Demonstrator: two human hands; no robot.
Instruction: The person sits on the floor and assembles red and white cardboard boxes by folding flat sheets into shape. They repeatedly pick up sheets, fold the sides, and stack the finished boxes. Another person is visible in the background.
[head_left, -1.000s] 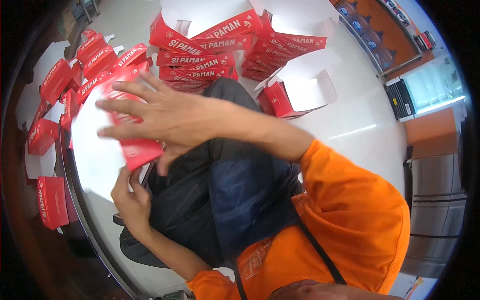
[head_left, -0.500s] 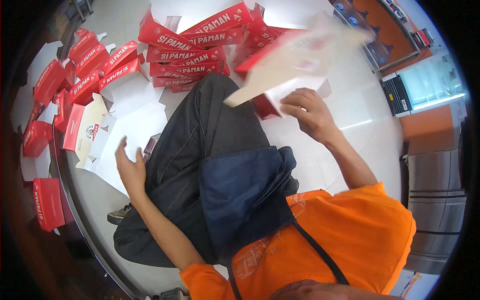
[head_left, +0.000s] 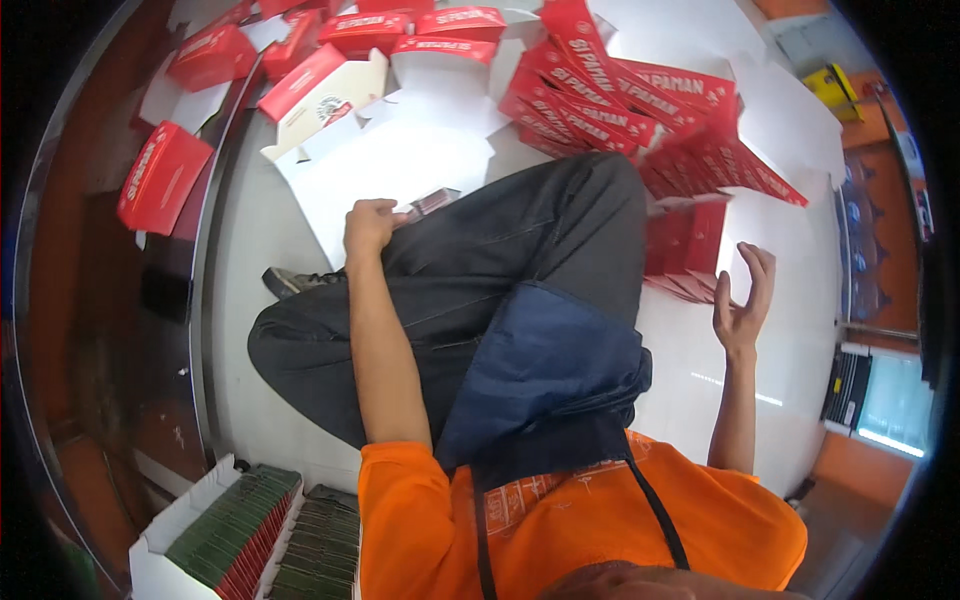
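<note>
My left hand (head_left: 372, 232) is closed, fingertips at the end of a small dark, shiny tool (head_left: 433, 203) that looks like a stapler. It lies against my thigh, beside an unfolded white carton (head_left: 390, 150) on the floor. My right hand (head_left: 743, 300) is open, thumb and fingers apart, holding nothing. Just left of it stands a red carton (head_left: 688, 238) with a white inner side, at the near end of a pile of nested red cartons (head_left: 700, 165). Whether those fingers touch its white flap I cannot tell.
A second stack of red cartons (head_left: 590, 95) rises beyond my knee. Folded red boxes (head_left: 365, 35) sit at the far left, and one red box (head_left: 163, 178) rests on a dark ledge. At lower left, a white box (head_left: 180, 565) holds rows of green and red packets.
My view has turned, shifting the scene to the right and down. The blurred carton by my right hand now rests at the pile, and that hand has let go. My left hand has closed on the tool.
</note>
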